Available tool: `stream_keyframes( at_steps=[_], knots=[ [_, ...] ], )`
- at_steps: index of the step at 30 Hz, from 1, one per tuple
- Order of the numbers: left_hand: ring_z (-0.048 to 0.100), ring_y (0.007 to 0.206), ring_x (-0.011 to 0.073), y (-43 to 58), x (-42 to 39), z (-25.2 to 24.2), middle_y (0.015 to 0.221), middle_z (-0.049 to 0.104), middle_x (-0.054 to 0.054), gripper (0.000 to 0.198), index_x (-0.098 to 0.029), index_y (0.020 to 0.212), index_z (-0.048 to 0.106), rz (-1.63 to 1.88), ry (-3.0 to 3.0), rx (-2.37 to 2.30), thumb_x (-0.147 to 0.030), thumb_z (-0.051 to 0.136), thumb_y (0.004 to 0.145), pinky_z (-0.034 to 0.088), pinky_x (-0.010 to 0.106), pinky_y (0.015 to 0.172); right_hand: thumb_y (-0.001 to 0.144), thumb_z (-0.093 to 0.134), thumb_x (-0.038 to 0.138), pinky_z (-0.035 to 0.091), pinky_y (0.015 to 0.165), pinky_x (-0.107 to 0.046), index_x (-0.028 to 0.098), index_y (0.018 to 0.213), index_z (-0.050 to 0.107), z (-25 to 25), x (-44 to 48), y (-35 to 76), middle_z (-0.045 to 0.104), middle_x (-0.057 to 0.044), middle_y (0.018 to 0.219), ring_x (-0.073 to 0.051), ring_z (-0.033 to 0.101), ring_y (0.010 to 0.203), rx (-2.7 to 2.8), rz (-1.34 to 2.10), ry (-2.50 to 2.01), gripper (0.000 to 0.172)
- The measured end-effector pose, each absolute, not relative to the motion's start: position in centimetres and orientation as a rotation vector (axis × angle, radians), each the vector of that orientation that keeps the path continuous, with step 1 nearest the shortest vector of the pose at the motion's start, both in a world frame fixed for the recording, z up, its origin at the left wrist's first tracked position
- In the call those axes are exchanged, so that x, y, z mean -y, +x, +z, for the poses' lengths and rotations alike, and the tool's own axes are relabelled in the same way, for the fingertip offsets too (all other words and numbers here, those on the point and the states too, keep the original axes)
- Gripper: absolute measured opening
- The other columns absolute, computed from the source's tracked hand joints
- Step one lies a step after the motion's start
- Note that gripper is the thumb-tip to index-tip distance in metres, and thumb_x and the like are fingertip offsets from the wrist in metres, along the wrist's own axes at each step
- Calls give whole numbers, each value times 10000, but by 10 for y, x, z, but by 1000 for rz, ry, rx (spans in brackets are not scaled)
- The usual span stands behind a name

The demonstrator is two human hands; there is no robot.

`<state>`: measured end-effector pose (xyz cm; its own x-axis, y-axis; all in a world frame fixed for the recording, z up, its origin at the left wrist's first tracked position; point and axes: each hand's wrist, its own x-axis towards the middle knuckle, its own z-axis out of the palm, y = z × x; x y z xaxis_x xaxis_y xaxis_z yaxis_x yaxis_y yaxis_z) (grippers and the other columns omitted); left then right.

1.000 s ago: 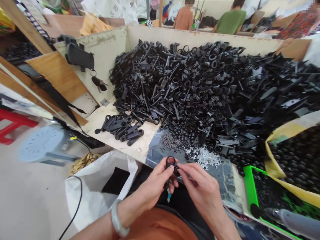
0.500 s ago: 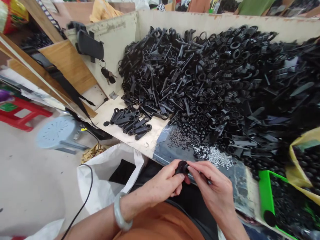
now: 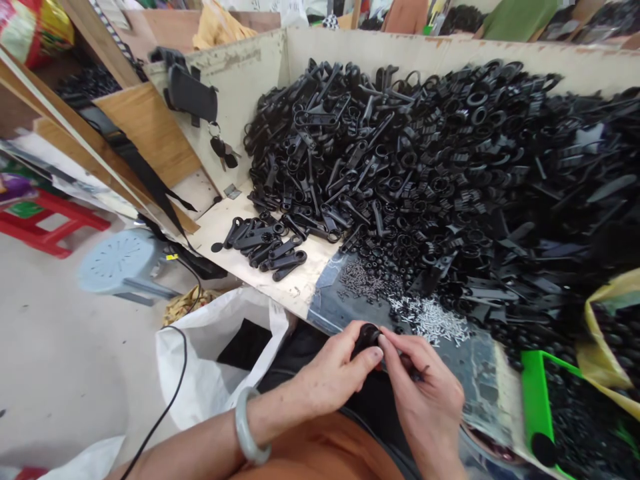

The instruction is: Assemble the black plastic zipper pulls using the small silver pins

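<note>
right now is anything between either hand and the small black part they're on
Nothing visible. The left hand and right hand both pinch the black part directly, fingertips on it, just in front of the bench edge. The heap of black pieces and the silver pins lie beyond, apart from the hands.

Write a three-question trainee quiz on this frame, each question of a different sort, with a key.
1. True or false: the left hand and the right hand both pinch the small black part.
2. The tray at the right edge is: A red, B green, C blue.
3. Fill in: the pale bangle sits on the ___ wrist.

Key: 1 true; 2 B; 3 left.
</note>
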<state>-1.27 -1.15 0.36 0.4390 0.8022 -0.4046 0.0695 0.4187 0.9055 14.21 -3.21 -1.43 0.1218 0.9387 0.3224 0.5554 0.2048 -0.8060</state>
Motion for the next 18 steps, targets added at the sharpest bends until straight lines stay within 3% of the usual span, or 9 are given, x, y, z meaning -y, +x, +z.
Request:
stream_keyframes(
  at_steps=[8, 14, 18],
  knots=[
    [602, 876, 195, -13, 18, 5, 945, 655, 44, 302, -199, 1244, 611, 622, 1298, -1137, -335, 466, 1018, 445, 315, 849, 951, 676, 224, 537, 608, -242, 228, 1043, 794, -17, 38, 142, 747, -27, 860, -144, 689, 667, 1572, 489, -1369, 150],
    [567, 782, 203, -16, 18, 13, 777, 602, 9, 426, -194, 1384, 563, 497, 1340, -1145, -384, 425, 1028, 435, 327, 819, 937, 695, 229, 564, 656, -249, 249, 1015, 796, -20, 46, 147, 757, -24, 866, -153, 710, 704, 1559, 516, -1384, 130],
    [540, 712, 182, -23, 19, 18, 735, 584, -2, 451, -222, 1462, 518, 499, 1386, -1035, -341, 403, 1043, 422, 305, 742, 920, 721, 317, 535, 538, -233, 239, 1094, 758, -22, 49, 146, 695, -3, 779, -126, 629, 577, 1345, 772, -1413, 194]
  ],
)
